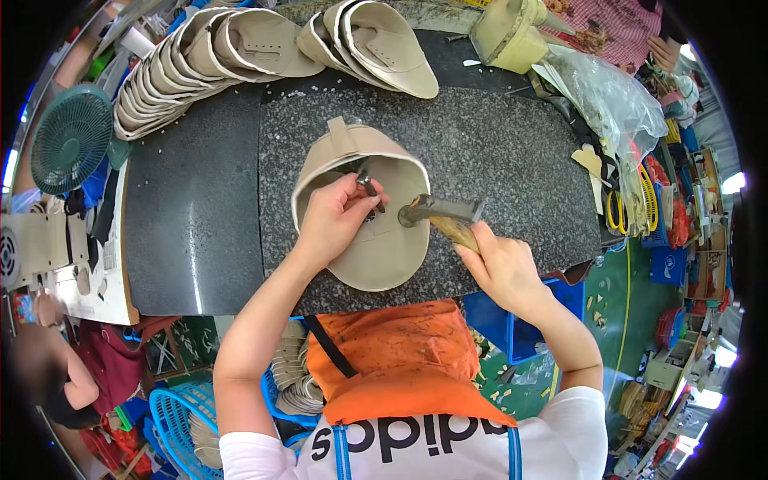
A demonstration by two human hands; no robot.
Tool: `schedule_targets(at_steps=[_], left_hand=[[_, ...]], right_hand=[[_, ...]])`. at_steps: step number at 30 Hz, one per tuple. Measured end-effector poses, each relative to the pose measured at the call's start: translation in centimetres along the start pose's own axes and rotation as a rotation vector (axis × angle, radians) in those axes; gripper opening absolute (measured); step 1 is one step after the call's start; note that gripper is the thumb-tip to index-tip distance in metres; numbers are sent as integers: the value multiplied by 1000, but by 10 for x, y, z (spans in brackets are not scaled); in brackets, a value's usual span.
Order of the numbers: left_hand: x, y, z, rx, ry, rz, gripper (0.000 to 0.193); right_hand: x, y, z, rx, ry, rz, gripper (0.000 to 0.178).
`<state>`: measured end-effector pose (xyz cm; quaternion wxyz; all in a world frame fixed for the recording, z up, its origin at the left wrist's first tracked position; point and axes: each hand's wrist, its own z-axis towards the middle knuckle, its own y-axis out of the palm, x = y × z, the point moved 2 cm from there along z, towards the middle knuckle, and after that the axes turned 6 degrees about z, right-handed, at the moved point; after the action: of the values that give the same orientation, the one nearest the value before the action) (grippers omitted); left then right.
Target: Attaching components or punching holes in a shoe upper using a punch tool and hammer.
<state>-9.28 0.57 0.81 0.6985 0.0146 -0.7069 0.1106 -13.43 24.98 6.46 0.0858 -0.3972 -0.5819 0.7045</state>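
A beige cap-shaped piece with a small tab at its top lies on the dark speckled work slab, its hollow side toward me. My left hand is closed over its inside, pinching a short dark metal punch between thumb and fingers. At the right, my right hand is wrapped round the wooden handle of a hammer. The hammer's round face hangs over the right part of the beige piece, just right of the punch. Whether it touches the piece, I cannot tell.
Nested beige pieces line the slab's far left, with a smaller stack beside them. A yellowish plastic container and a clear plastic bag sit far right. A green fan stands left. Blue baskets are below.
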Motion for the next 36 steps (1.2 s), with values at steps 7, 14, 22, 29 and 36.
schedule_targets(at_steps=[7,14,22,29,36], left_hand=[[-3,4,-8,-30,57,225,10],[11,12,-9,54,348,634,14],[34,15,-50,34,387,805,17],[8,33,-72,27,518,1183,24],[11,30,-68,44,496,1156,27]], right_hand=[[-2,-32,16,-22,-4,161,24],[-34,-70,20,163,-77,235,21],[-15,-28,15,-13,-78,4,25],[-20,-10,49,-131,-56,-22,25],[-19,11,83,-8,-105,28,26]])
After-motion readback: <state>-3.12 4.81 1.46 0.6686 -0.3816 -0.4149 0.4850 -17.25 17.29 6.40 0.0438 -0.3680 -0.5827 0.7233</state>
